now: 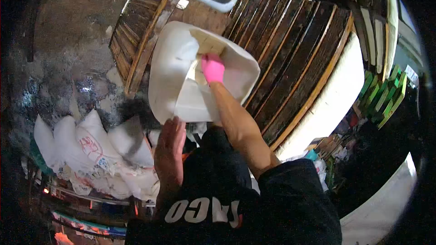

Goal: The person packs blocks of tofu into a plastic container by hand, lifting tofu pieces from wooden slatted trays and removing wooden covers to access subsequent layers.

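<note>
A large white plastic tub (165,70), which looks like a cut-open jerry can, lies tilted in front of me with its opening facing up and right. My right hand (212,68), in a pink glove, reaches inside it with fingers curled closed. What those fingers hold, if anything, I cannot make out. Around the glove, pale yellowish material (211,45) shows at the tub's inner wall. My bare left hand (172,134) is stretched out, its fingertips right at the tub's near lower edge.
Dark wooden slatted racks (290,59) stand to the right, and a smaller slatted wooden piece (145,31) lies left of the tub. A pale basin (218,7) sits beyond. Full white sacks (93,140) line the lower left. Green slatted pieces (386,93) are at far right.
</note>
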A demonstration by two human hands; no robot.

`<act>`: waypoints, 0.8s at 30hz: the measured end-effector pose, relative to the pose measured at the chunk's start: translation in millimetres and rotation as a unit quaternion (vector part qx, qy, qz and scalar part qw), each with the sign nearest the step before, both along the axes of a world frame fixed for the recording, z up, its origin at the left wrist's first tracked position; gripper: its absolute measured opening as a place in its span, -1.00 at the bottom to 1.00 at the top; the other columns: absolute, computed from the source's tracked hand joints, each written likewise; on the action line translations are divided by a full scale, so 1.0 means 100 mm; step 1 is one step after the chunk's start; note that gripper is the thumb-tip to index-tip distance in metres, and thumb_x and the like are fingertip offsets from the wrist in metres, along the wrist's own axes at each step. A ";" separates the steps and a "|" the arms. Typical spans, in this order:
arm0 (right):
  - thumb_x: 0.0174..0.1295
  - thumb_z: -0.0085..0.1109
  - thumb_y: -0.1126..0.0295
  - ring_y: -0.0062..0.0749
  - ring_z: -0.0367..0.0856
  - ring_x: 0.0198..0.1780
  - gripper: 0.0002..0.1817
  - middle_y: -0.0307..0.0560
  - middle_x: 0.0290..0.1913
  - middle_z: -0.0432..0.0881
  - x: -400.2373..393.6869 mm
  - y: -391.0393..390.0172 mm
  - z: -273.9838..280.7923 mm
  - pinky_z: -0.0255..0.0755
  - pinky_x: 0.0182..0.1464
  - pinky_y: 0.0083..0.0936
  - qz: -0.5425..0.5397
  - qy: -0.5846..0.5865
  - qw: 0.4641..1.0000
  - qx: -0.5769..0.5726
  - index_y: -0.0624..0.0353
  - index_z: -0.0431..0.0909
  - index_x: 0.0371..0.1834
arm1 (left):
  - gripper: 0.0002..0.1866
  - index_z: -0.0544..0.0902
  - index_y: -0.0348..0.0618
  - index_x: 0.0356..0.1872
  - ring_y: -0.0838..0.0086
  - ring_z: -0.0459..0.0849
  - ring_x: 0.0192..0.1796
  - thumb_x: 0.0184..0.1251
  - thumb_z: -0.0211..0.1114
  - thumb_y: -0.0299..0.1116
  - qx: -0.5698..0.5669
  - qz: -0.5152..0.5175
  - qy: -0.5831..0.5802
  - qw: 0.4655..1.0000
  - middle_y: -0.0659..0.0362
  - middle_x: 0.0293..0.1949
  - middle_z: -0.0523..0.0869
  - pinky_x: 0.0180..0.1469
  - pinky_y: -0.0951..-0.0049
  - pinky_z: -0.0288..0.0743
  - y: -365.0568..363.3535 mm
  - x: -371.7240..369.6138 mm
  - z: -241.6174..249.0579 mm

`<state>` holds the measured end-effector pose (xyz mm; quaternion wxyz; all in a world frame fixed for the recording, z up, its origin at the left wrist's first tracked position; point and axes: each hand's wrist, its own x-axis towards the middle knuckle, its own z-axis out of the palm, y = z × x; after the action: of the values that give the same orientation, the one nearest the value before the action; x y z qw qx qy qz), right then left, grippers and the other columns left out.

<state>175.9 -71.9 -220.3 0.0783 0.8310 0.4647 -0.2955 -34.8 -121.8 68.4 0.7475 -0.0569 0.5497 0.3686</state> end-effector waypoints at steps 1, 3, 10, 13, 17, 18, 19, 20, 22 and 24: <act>0.25 0.03 0.12 0.03 0.62 -0.12 -0.68 0.13 -0.12 0.64 -0.02 0.01 0.17 0.50 -0.08 -0.13 0.017 0.003 0.998 0.061 0.12 0.67 -0.31 | -0.50 0.11 -0.37 0.41 0.06 0.22 0.44 0.54 -0.24 -0.34 0.018 0.048 -0.017 0.999 -0.16 0.42 0.18 0.49 0.19 0.10 -0.13 -0.05 -0.03; 0.21 0.09 0.17 0.03 0.61 -0.13 -0.74 0.12 -0.14 0.63 0.09 0.02 0.11 0.49 -0.08 -0.12 0.025 -0.006 0.990 0.139 0.11 0.66 -0.33 | -0.49 0.14 -0.38 0.40 0.07 0.26 0.43 0.55 -0.25 -0.30 0.054 0.086 -0.045 0.994 -0.17 0.40 0.22 0.47 0.18 0.16 -0.18 -0.08 -0.05; 0.11 0.15 0.26 -0.02 0.65 -0.14 -0.73 0.09 -0.18 0.68 -0.09 0.10 0.62 0.52 -0.10 -0.18 -0.144 -0.030 0.988 0.041 0.25 0.67 -0.30 | -0.49 0.16 -0.37 0.39 0.08 0.31 0.39 0.57 -0.25 -0.25 0.046 0.055 0.049 0.996 -0.18 0.35 0.31 0.43 0.15 0.23 -0.26 -0.07 0.02; 0.09 0.12 0.27 -0.11 0.68 -0.07 -0.70 0.10 -0.11 0.69 -0.06 -0.04 0.41 0.54 -0.07 -0.26 -0.100 0.047 0.972 -0.209 0.22 0.69 -0.23 | -0.50 0.17 -0.33 0.39 0.11 0.32 0.39 0.56 -0.21 -0.25 0.039 0.053 0.052 0.996 -0.12 0.35 0.31 0.43 0.16 0.23 -0.31 -0.10 -0.02; 0.08 0.09 0.26 -0.14 0.68 -0.02 -0.68 0.09 -0.05 0.68 -0.07 -0.15 -0.35 0.55 -0.04 -0.33 -0.079 0.038 0.979 -0.182 0.19 0.71 -0.21 | -0.46 0.20 -0.20 0.42 0.16 0.30 0.40 0.53 -0.24 -0.15 0.015 -0.027 0.100 0.994 -0.06 0.39 0.30 0.47 0.15 0.09 -0.28 -0.09 0.02; 0.09 0.08 0.26 -0.14 0.68 -0.03 -0.69 0.09 -0.05 0.68 -0.05 -0.16 -0.38 0.55 -0.04 -0.33 -0.017 0.038 0.979 -0.201 0.17 0.71 -0.22 | -0.46 0.19 -0.20 0.42 0.15 0.31 0.40 0.54 -0.24 -0.15 0.027 -0.026 0.103 0.994 -0.06 0.39 0.30 0.47 0.14 0.10 -0.28 -0.11 0.02; 0.09 0.06 0.26 -0.14 0.68 -0.03 -0.69 0.08 -0.05 0.68 -0.06 -0.20 -0.39 0.55 -0.04 -0.32 0.043 0.040 0.973 -0.222 0.15 0.72 -0.22 | -0.46 0.19 -0.22 0.42 0.13 0.31 0.39 0.54 -0.24 -0.16 0.014 -0.006 0.110 0.994 -0.08 0.38 0.30 0.46 0.13 0.12 -0.29 -0.12 0.02; 0.09 0.06 0.26 -0.14 0.68 -0.03 -0.69 0.08 -0.05 0.68 -0.04 -0.16 -0.36 0.55 -0.04 -0.32 0.038 0.043 0.974 -0.218 0.15 0.72 -0.22 | -0.47 0.18 -0.23 0.42 0.11 0.32 0.38 0.54 -0.23 -0.17 0.002 0.014 0.118 0.993 -0.10 0.38 0.30 0.45 0.12 0.14 -0.30 -0.13 0.03; 0.10 0.07 0.27 -0.02 0.70 -0.21 -0.73 0.06 -0.20 0.71 -0.03 -0.11 -0.13 0.55 -0.18 -0.24 -0.029 0.093 0.980 -0.172 0.17 0.71 -0.34 | -0.47 0.18 -0.25 0.41 0.09 0.33 0.38 0.54 -0.22 -0.19 0.027 -0.003 0.117 0.993 -0.12 0.37 0.30 0.45 0.11 0.15 -0.37 -0.17 0.06; 0.14 0.04 0.23 -0.03 0.68 -0.14 -0.70 0.07 -0.16 0.70 -0.07 0.11 0.07 0.54 -0.10 -0.22 -0.012 0.060 0.994 -0.091 0.15 0.71 -0.28 | -0.48 0.19 -0.23 0.40 0.14 0.36 0.35 0.55 -0.15 -0.17 0.010 0.040 0.073 0.997 -0.08 0.34 0.35 0.42 0.14 0.21 -0.39 -0.19 0.02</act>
<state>169.1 -60.9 -213.1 0.1217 0.8067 0.4301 -0.3866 -54.0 -160.4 69.9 0.6909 -0.0441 0.5960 0.4068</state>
